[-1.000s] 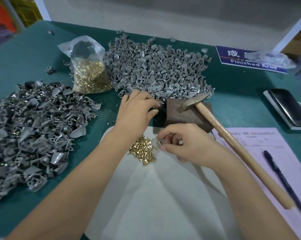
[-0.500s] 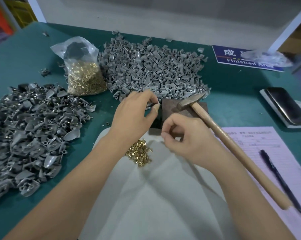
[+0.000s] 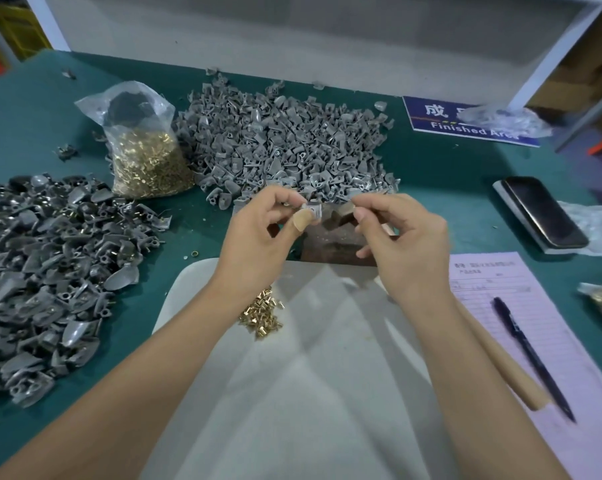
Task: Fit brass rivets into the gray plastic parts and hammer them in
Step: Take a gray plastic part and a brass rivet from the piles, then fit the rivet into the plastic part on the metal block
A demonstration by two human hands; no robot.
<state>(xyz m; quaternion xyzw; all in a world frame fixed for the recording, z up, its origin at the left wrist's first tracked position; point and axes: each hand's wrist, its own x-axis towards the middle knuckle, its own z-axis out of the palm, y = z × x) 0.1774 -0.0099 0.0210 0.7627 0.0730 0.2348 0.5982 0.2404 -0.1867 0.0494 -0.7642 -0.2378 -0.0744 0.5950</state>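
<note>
My left hand (image 3: 258, 237) pinches a small gray plastic part (image 3: 314, 211) between thumb and fingers, raised above the brown block (image 3: 334, 245). My right hand (image 3: 406, 247) faces it, with thumb and forefinger pinched together just right of the part. The brass rivet they hold is too small to make out. Loose brass rivets (image 3: 263, 313) lie on the white cloth (image 3: 292, 393) under my left wrist. The hammer's head (image 3: 346, 213) rests on the block, and its wooden handle (image 3: 514, 375) runs out beneath my right forearm.
A heap of gray parts (image 3: 275, 150) lies behind the block, another heap (image 3: 43, 271) at the left. A plastic bag of rivets (image 3: 147, 161) stands between them. To the right are a pink form (image 3: 500, 289), a pen (image 3: 531, 355), a phone (image 3: 541, 213) and a blue sign (image 3: 465, 124).
My left hand lifted a gray part from the heap's edge. My right hand left the loose rivets and rose beside it, both now held above the block.
</note>
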